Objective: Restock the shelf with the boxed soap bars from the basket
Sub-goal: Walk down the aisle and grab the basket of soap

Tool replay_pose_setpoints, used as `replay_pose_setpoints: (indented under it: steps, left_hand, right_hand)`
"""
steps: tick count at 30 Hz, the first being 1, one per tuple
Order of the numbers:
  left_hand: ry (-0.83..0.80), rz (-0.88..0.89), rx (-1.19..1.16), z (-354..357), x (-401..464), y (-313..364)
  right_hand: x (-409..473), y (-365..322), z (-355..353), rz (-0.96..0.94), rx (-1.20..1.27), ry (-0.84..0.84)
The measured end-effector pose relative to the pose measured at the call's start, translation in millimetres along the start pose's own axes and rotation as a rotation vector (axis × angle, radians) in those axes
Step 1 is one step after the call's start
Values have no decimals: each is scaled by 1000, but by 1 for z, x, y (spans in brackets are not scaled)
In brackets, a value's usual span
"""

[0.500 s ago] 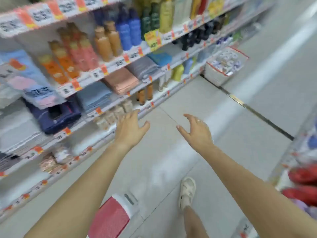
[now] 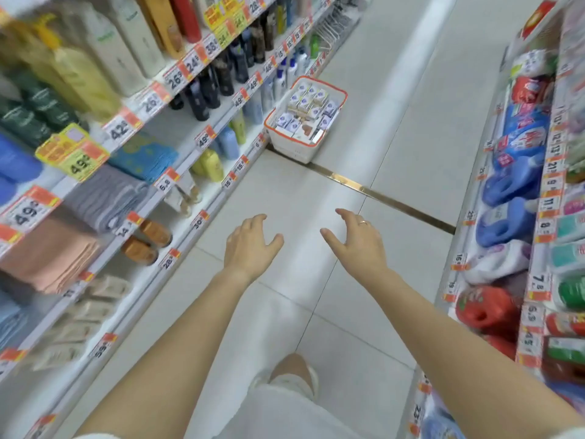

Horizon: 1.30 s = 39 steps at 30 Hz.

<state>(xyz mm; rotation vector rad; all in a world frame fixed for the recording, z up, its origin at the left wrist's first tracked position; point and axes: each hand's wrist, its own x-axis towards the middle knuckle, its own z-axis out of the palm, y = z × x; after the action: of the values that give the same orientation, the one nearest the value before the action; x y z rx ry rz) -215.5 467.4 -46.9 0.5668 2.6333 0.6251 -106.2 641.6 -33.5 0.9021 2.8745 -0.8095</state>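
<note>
Left shelf (image 2: 177, 172) is running past; left hand (image 2: 250, 245) and right hand (image 2: 357, 242) are reaching out apart, fingers spread, gripping nothing. Basket (image 2: 297, 150) is sitting ahead on the pale tiled floor (image 2: 395, 128), well apart, full of boxed soap bars (image 2: 308, 104): probably light, stiff cartons, best pinched by their sides.

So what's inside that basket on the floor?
The basket holds small boxes, mostly white with purple print, packed in rows across the top. Anything beneath that top layer is covered, so how deep the stack goes can't be seen.
</note>
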Motion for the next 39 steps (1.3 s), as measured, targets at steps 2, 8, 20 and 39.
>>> replay_pose_setpoints:
  steps: [2,8,20,39]
  left_hand:
    - [-3,6,11,-2,54,21]
    - [8,-14,-48,-3,234,80]
    - [-102,-66,-65,7,578,248]
    - [120,-926,-513,54,851,312]
  right_hand:
    - [54,14,-15,11,4,16]
    - [238,57,-56,17,-38,29]
    - [589,145,-164,94,-17,-30]
    - [1101,152,-191,-467,-397,-506]
